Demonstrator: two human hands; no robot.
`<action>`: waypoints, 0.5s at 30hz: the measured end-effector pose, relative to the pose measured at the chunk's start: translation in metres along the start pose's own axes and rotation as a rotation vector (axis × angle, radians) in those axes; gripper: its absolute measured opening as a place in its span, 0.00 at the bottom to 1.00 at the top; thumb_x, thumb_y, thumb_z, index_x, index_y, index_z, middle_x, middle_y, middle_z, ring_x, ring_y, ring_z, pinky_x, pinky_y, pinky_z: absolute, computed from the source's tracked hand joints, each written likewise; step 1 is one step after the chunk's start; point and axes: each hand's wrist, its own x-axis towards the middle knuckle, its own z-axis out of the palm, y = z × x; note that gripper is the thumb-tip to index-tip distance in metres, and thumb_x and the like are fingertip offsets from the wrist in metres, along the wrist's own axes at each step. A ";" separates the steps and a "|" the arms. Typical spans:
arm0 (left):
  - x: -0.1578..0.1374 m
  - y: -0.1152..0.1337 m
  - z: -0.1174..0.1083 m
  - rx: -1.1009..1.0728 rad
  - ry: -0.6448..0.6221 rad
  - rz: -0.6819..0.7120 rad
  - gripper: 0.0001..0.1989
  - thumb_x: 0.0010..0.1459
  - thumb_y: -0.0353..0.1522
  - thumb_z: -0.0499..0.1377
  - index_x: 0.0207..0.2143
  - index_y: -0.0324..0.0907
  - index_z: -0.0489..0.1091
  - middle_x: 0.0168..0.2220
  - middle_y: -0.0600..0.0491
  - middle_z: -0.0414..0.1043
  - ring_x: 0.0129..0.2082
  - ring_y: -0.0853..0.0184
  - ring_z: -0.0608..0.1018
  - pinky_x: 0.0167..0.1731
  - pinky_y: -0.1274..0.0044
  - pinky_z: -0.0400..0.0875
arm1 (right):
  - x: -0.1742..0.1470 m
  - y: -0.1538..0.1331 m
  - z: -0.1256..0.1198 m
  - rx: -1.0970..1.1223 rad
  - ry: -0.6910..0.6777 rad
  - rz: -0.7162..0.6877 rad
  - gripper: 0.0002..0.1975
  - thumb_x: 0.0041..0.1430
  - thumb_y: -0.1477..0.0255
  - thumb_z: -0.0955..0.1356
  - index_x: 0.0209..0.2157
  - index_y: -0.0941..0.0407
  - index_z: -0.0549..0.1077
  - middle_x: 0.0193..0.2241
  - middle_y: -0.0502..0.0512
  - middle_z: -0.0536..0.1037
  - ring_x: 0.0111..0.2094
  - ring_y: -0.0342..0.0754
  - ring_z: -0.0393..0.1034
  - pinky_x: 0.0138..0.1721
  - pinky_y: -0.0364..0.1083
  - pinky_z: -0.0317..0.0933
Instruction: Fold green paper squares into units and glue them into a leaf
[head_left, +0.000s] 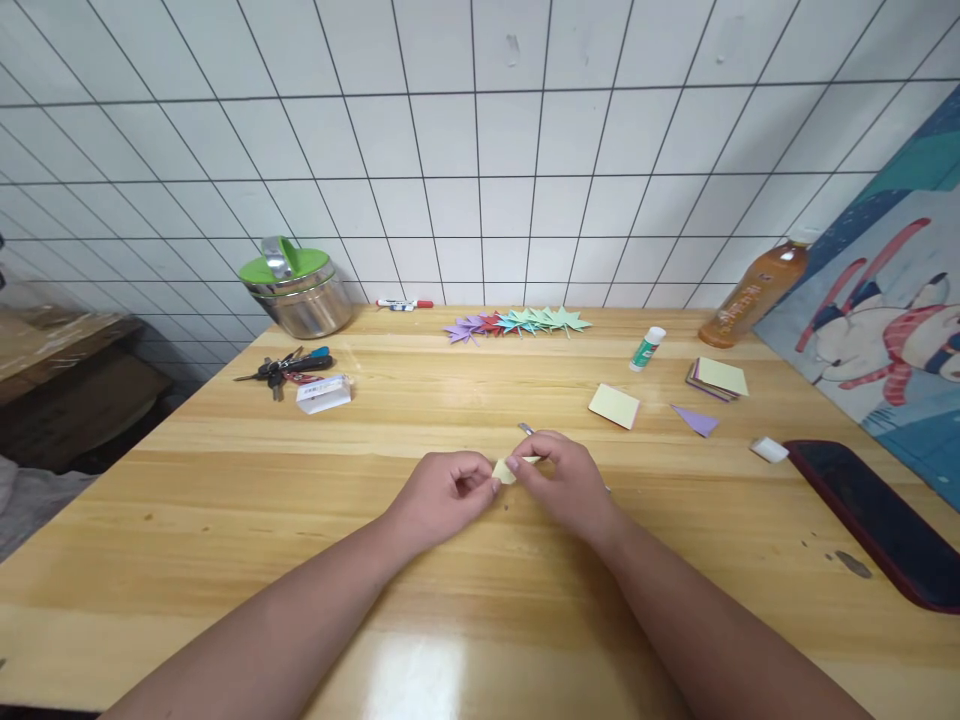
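Between my two hands is a small piece of pale yellow paper (504, 471), partly covered by the fingers; it looks folded. My left hand (448, 492) is closed, pinching the paper's left edge between thumb and finger. From the other side, my right hand (564, 482) grips it with thumb and fingers. A thin metal tool, perhaps a cutter (526, 429), lies on the table behind and under my right hand, most of it hidden. Beyond the hands sit a stack of yellow paper squares (615, 406) and a folded purple paper piece (696, 420).
Folded paper leaves (517, 321) line the wall side. A glue stick (647, 349), second paper stack (718, 377), drink bottle (757, 293), eraser (769, 450) and phone (885, 520) are rightward. Leftward are a lidded steel pot (307, 300), keys (281, 369), small box (324, 395) and marker (405, 304).
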 end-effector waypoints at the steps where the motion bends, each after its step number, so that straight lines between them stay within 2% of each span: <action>1: 0.001 0.001 -0.001 -0.030 0.040 -0.010 0.09 0.51 0.36 0.57 0.24 0.40 0.72 0.20 0.56 0.69 0.21 0.72 0.68 0.23 0.82 0.61 | 0.000 0.002 0.001 0.039 -0.022 0.048 0.08 0.53 0.69 0.65 0.23 0.55 0.71 0.23 0.49 0.73 0.29 0.44 0.67 0.34 0.44 0.61; 4: 0.004 0.004 -0.005 -0.186 0.132 -0.047 0.08 0.50 0.35 0.59 0.25 0.40 0.72 0.24 0.54 0.72 0.25 0.69 0.72 0.27 0.80 0.65 | -0.001 0.006 0.004 0.182 -0.182 0.180 0.09 0.54 0.68 0.64 0.23 0.56 0.70 0.19 0.46 0.69 0.22 0.41 0.63 0.23 0.40 0.57; 6: 0.006 0.004 -0.006 -0.253 0.154 -0.065 0.08 0.49 0.36 0.59 0.24 0.40 0.72 0.23 0.54 0.72 0.25 0.69 0.72 0.27 0.80 0.65 | -0.003 0.008 0.008 0.200 -0.222 0.184 0.07 0.54 0.69 0.64 0.25 0.56 0.70 0.19 0.45 0.68 0.20 0.40 0.62 0.21 0.39 0.56; 7: 0.006 0.004 -0.007 -0.262 0.157 -0.069 0.09 0.49 0.36 0.60 0.24 0.40 0.72 0.22 0.54 0.71 0.24 0.69 0.71 0.27 0.80 0.65 | -0.004 0.008 0.009 0.177 -0.189 0.151 0.04 0.53 0.70 0.65 0.29 0.55 0.71 0.22 0.46 0.70 0.21 0.40 0.62 0.22 0.40 0.57; 10: 0.005 0.003 -0.007 -0.237 0.144 -0.064 0.09 0.49 0.36 0.59 0.24 0.40 0.72 0.22 0.55 0.70 0.23 0.70 0.71 0.26 0.80 0.64 | -0.005 0.007 0.010 0.023 -0.053 -0.034 0.16 0.50 0.75 0.66 0.43 0.53 0.68 0.33 0.50 0.74 0.27 0.41 0.65 0.30 0.42 0.62; 12: 0.005 0.002 -0.007 -0.227 0.128 -0.060 0.08 0.50 0.36 0.59 0.25 0.40 0.72 0.23 0.55 0.71 0.24 0.70 0.71 0.26 0.80 0.64 | -0.004 0.005 0.009 -0.097 -0.034 -0.140 0.15 0.51 0.76 0.66 0.43 0.52 0.69 0.34 0.51 0.74 0.30 0.43 0.67 0.35 0.45 0.62; 15: 0.005 0.001 -0.006 -0.236 0.123 -0.061 0.08 0.50 0.36 0.59 0.25 0.40 0.71 0.23 0.55 0.71 0.24 0.70 0.71 0.26 0.80 0.64 | -0.004 0.002 0.006 -0.202 -0.021 -0.194 0.08 0.54 0.74 0.65 0.37 0.52 0.72 0.29 0.51 0.75 0.33 0.46 0.68 0.36 0.45 0.61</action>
